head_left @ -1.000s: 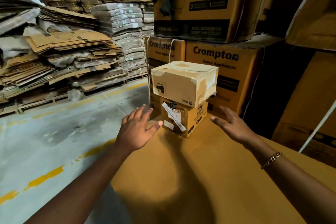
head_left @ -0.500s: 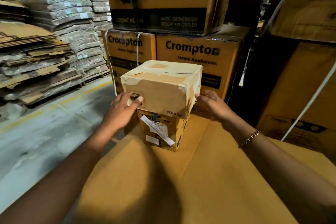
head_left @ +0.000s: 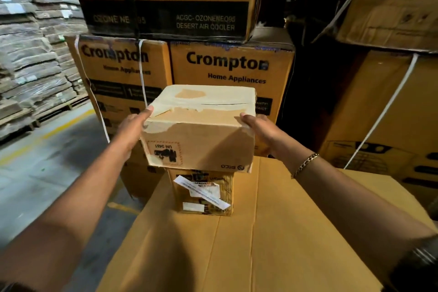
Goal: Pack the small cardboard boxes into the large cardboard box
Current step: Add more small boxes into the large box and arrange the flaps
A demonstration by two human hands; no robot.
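Two small cardboard boxes are stacked on the closed top of a large cardboard box (head_left: pixel 272 249). The upper small box (head_left: pixel 201 140) is pale, with torn tape and a UN 3481 label. It sits on a lower small box (head_left: pixel 203 194) that has a white slanted label. My left hand (head_left: pixel 132 129) grips the upper box's left side, thumb at the top edge. On the right side my right hand (head_left: pixel 259 131) grips it, thumb over the top corner. The fingers of both hands are hidden behind the box.
Stacked Crompton cartons (head_left: pixel 232 71) and a desert air cooler carton (head_left: pixel 170 0) rise just behind the small boxes. More strapped cartons (head_left: pixel 384 111) stand at the right. Bare concrete floor (head_left: pixel 47 168) with yellow lines lies to the left, with pallets of flattened cardboard (head_left: pixel 30 64) beyond.
Both hands reached forward from above the large box's top and closed on the sides of the upper small box. My view moved nearer to the stack.
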